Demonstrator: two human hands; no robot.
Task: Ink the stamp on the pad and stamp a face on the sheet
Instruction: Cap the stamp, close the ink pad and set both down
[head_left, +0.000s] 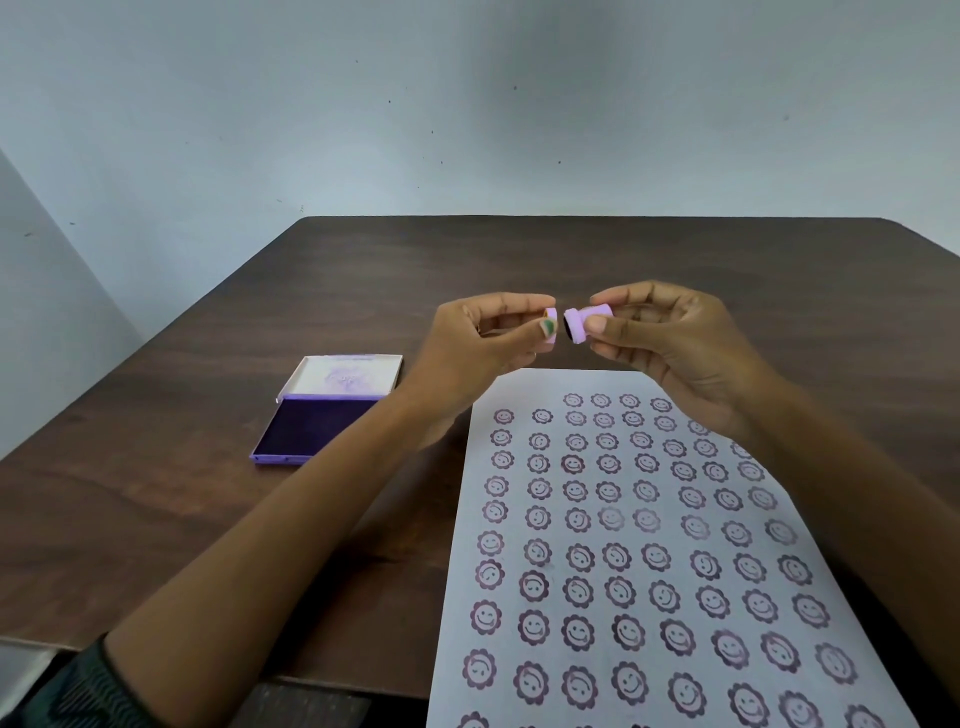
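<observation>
Stamp (587, 323) and cap (551, 326) are sitting pinched in our right hand (675, 353) and left hand (483, 343), fingers closed. We are risking smudged fingers, as the inked face is lying exposed beside them.

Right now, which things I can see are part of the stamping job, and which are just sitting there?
Part of the job:
- stamp, held in the right hand
- stamp cap, held in the left hand
- ink pad, open, on the table's left side
- sheet, already full of rows of stamped faces

Just there:
- table
- wall
</observation>
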